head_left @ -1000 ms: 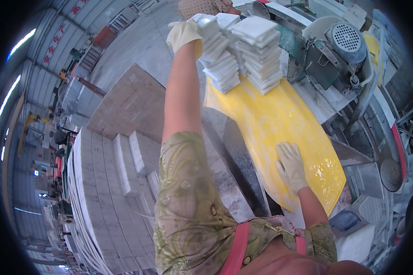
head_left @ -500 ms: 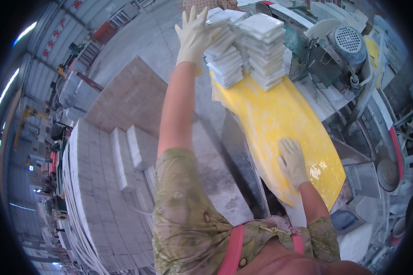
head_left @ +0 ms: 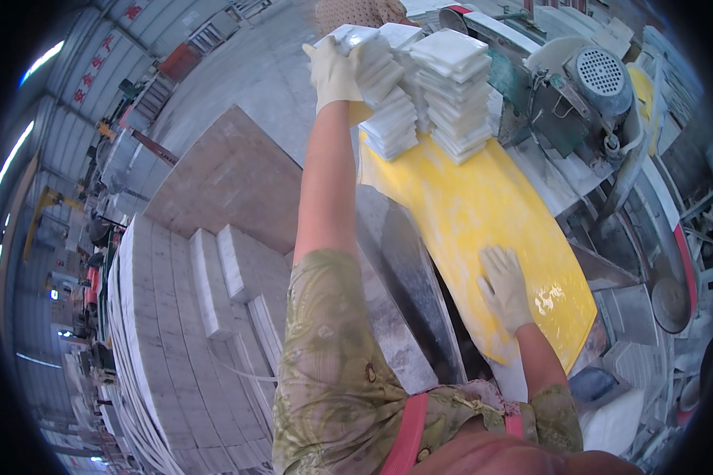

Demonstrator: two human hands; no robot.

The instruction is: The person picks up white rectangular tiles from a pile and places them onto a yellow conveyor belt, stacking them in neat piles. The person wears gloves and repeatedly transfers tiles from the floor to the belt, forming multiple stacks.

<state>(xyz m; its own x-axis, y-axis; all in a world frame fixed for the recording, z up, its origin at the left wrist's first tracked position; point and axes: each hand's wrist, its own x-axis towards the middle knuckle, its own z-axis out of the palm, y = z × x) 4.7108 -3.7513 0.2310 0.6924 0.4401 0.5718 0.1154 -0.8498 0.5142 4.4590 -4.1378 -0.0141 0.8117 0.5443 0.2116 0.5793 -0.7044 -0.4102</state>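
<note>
The left hand (head_left: 337, 71), gloved, is reaching far out and clamping onto the nearer stack of white stone tiles (head_left: 388, 103) at the far end of the yellow counter (head_left: 483, 229) — its fingers are curling over the stack's top edge and pressing against its side. A second, taller tile stack (head_left: 455, 95) is standing just beside it, touching or nearly so. The right hand (head_left: 503, 285) is lying flat on the yellow surface near the body, fingers spread, holding nothing.

These tiles are looking like cut stone: stiff, heavy as a pile, brittle at the corners, and probably dusty or wet and so slippery. The layers are sitting unevenly, so the stack is likely to shear if dragged from the top alone — a low grip, with the palm against the side, would be holding it together better. A grey motor (head_left: 598, 75) is sitting to the right of the stacks.
</note>
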